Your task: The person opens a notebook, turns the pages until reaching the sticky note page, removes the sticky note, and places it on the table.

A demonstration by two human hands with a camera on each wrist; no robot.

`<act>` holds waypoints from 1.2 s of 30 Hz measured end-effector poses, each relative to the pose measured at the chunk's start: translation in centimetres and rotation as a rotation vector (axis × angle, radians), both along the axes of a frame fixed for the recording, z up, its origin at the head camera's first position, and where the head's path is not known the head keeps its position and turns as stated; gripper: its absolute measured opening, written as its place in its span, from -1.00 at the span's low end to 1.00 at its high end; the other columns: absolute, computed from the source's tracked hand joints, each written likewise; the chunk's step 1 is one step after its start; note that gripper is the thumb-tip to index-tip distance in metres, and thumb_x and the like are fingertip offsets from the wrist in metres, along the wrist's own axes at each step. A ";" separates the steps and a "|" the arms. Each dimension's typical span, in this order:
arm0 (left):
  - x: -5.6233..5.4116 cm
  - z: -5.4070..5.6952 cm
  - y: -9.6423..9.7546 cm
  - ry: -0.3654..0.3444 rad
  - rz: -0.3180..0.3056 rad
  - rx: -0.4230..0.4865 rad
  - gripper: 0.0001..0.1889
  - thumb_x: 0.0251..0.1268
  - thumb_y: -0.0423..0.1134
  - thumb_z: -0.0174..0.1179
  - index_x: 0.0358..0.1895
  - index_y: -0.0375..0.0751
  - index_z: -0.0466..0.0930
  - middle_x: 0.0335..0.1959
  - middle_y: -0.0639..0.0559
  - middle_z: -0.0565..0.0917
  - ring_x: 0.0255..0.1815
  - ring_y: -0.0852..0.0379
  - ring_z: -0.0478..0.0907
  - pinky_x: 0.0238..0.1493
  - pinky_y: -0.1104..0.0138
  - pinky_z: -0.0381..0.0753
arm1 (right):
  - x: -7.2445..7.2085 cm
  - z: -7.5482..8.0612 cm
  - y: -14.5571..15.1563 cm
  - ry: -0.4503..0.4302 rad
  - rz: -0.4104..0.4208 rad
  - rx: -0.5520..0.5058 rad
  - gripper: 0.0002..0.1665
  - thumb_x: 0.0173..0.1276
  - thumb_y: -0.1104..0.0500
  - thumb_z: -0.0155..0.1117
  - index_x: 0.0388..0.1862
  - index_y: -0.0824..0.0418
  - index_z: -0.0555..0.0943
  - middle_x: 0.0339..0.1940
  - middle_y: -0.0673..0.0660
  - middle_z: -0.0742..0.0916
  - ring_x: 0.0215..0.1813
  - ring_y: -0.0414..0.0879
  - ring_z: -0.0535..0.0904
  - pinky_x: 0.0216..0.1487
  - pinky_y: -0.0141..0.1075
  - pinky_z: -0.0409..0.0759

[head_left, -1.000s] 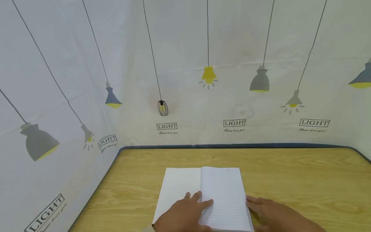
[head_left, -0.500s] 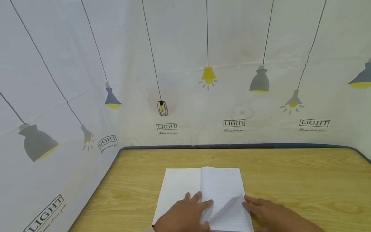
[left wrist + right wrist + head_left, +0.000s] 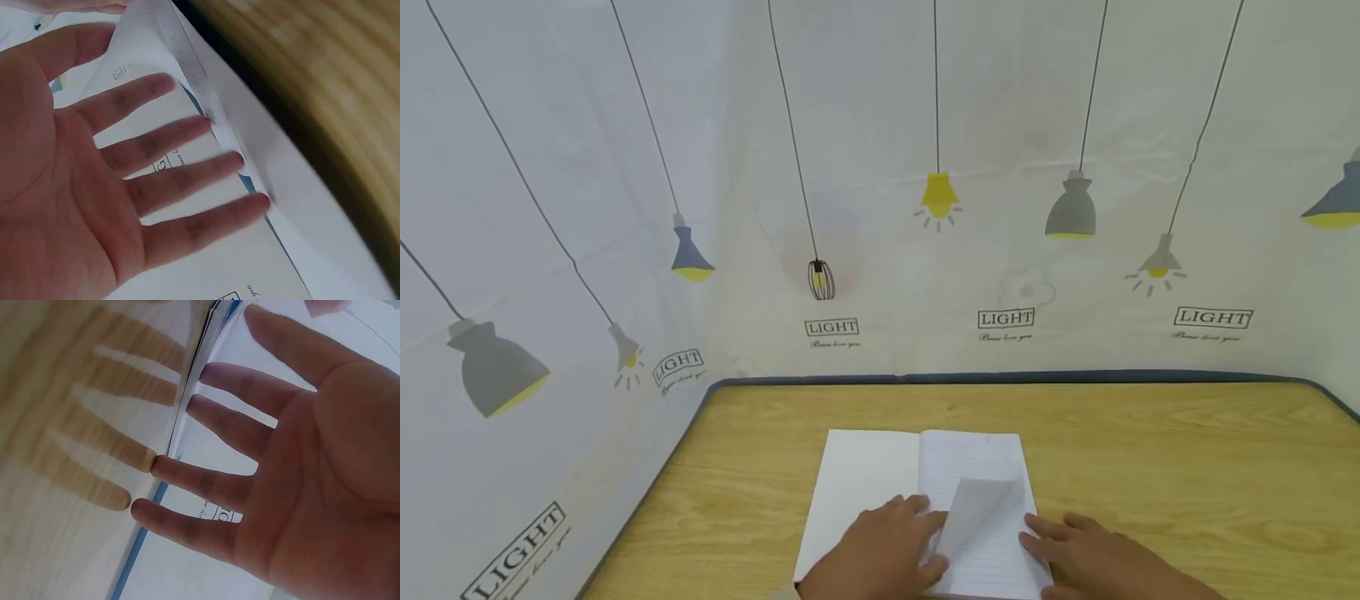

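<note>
An open notebook (image 3: 868, 467) lies on the table, blank page on the left and lined page on the right. One lined leaf (image 3: 976, 507) stands partly lifted, its lower right part curling over toward the gutter. My left hand (image 3: 880, 546) rests with spread fingers on the left page and across the gutter, its thumb beside the curled leaf. Straight fingers of that hand (image 3: 94, 169) press their tips on the paper in the left wrist view. My right hand (image 3: 1097, 554) has its fingertips at the notebook's right edge. In the right wrist view its fingers (image 3: 225, 428) are extended and apart.
The wood-grain table (image 3: 1187, 467) extends around the notebook on both sides. Behind and to the left stands a white curtain-like wall (image 3: 895, 275) printed with lamps and the word LIGHT. A dark blue edging (image 3: 1000, 377) runs along the table's far side.
The lined leaf lay flat at first, then rose at its right edge, and now curls over leftward. My right fingertips have shifted slightly left onto the page's edge; the left hand has barely moved.
</note>
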State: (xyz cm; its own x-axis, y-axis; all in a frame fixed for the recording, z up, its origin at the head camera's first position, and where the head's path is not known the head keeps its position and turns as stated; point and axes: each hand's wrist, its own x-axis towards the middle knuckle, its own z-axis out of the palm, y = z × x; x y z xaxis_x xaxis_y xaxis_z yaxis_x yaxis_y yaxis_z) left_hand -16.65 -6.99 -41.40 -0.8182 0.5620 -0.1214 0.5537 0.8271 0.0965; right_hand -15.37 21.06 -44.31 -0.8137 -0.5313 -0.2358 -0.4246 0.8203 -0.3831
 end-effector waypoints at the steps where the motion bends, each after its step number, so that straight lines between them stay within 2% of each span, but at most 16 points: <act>1: -0.1 0.0 0.0 0.036 -0.019 0.006 -0.58 0.36 0.11 0.20 0.17 0.04 0.62 0.16 0.08 0.64 0.07 0.09 0.64 -0.06 0.19 0.67 | 0.0 0.1 -0.1 -0.004 -0.008 0.004 -0.29 0.31 -0.16 0.34 0.35 0.17 0.55 0.39 0.27 0.56 0.30 0.52 0.43 0.09 0.37 0.48; 3: -0.2 0.0 0.1 0.129 -0.063 0.009 -0.65 0.37 0.07 0.21 0.03 -0.07 0.67 -0.03 0.11 0.69 -0.15 0.18 0.65 -0.25 0.29 0.65 | 0.0 0.1 -0.1 -0.017 -0.027 0.005 -0.29 0.29 -0.14 0.37 0.34 0.15 0.55 0.39 0.25 0.57 0.31 0.50 0.43 0.09 0.37 0.49; 6: -0.5 0.2 0.4 0.245 -0.094 0.020 -0.71 0.38 0.04 0.21 -0.13 -0.09 0.70 -0.25 0.16 0.70 -0.37 0.23 0.61 -0.47 0.36 0.52 | 0.0 0.2 -0.3 -0.021 -0.046 0.006 -0.30 0.25 -0.10 0.41 0.33 0.14 0.56 0.38 0.23 0.58 0.30 0.49 0.44 0.07 0.36 0.51; 11: -0.7 1.0 0.6 0.334 -0.098 0.070 -0.75 0.38 0.01 0.21 -0.36 -0.04 0.69 -0.49 0.21 0.64 -0.55 0.31 0.52 -0.58 0.44 0.32 | 0.0 0.3 -0.5 -0.018 -0.084 0.027 -0.31 0.20 -0.07 0.46 0.30 0.10 0.60 0.36 0.18 0.60 0.29 0.42 0.48 0.03 0.36 0.53; 13: -0.7 1.2 0.5 0.355 -0.088 0.105 -0.76 0.39 0.00 0.20 -0.35 -0.03 0.70 -0.53 0.23 0.63 -0.58 0.34 0.49 -0.60 0.46 0.29 | 0.1 0.2 -0.6 -0.017 -0.094 0.037 -0.32 0.18 -0.07 0.48 0.28 0.08 0.61 0.35 0.16 0.61 0.29 0.39 0.49 0.03 0.34 0.54; 16: -0.6 1.6 0.3 0.426 -0.071 0.177 -0.82 0.35 -0.04 0.23 -0.35 -0.01 0.71 -0.58 0.25 0.62 -0.64 0.38 0.41 -0.63 0.48 0.22 | 0.0 0.0 -0.4 0.024 -0.069 0.047 -0.32 0.18 -0.09 0.47 0.28 0.07 0.62 0.34 0.17 0.62 0.26 0.39 0.51 -0.02 0.31 0.57; 20: -0.4 2.1 -0.3 0.515 -0.025 0.263 -0.77 0.28 -0.08 0.28 -0.55 0.04 0.57 -0.69 0.27 0.48 -0.72 0.41 0.24 -0.68 0.50 0.11 | 0.0 -0.2 -0.2 0.082 -0.034 0.057 -0.33 0.18 -0.10 0.47 0.27 0.05 0.63 0.33 0.18 0.63 0.22 0.39 0.53 -0.11 0.27 0.60; 23: -0.4 2.5 -1.1 0.574 0.024 0.307 -0.70 0.23 -0.07 0.33 -0.62 0.05 0.48 -0.71 0.28 0.41 -0.73 0.42 0.21 -0.68 0.50 0.14 | 0.0 -0.2 -0.3 0.071 -0.037 0.055 -0.34 0.18 -0.08 0.47 0.27 0.05 0.62 0.33 0.17 0.62 0.23 0.39 0.53 -0.12 0.29 0.59; 26: -0.4 2.9 -1.9 0.610 0.081 0.327 -0.74 0.20 -0.06 0.36 -0.59 0.06 0.53 -0.68 0.29 0.47 -0.71 0.42 0.29 -0.66 0.50 0.22 | 0.0 -0.1 -0.4 0.050 -0.044 0.055 -0.35 0.19 -0.07 0.47 0.27 0.05 0.62 0.34 0.17 0.62 0.24 0.39 0.52 -0.10 0.31 0.58; 30: -0.1 3.4 -3.1 0.587 0.164 0.311 -0.75 0.21 -0.06 0.36 -0.57 0.06 0.55 -0.66 0.30 0.47 -0.71 0.41 0.27 -0.68 0.49 0.20 | 0.1 0.0 -0.4 0.083 -0.019 0.079 -0.33 0.18 -0.09 0.47 0.28 0.05 0.61 0.33 0.17 0.63 0.21 0.36 0.55 -0.10 0.26 0.60; 33: 0.2 3.5 -4.0 0.574 0.219 0.291 -0.71 0.21 -0.06 0.35 -0.61 0.06 0.50 -0.68 0.31 0.39 -0.74 0.40 0.19 -0.70 0.48 0.15 | 0.1 0.1 -0.5 0.117 -0.005 0.095 -0.31 0.17 -0.10 0.49 0.28 0.04 0.61 0.32 0.16 0.63 0.19 0.34 0.56 -0.13 0.23 0.62; 36: 0.5 3.5 -4.6 0.582 0.249 0.268 -0.65 0.21 -0.06 0.34 -0.65 0.08 0.40 -0.70 0.31 0.27 -0.74 0.39 0.12 -0.71 0.47 0.11 | 0.2 0.0 -0.5 0.105 -0.027 0.101 -0.30 0.15 -0.10 0.50 0.28 0.05 0.61 0.32 0.15 0.63 0.21 0.33 0.55 -0.13 0.25 0.62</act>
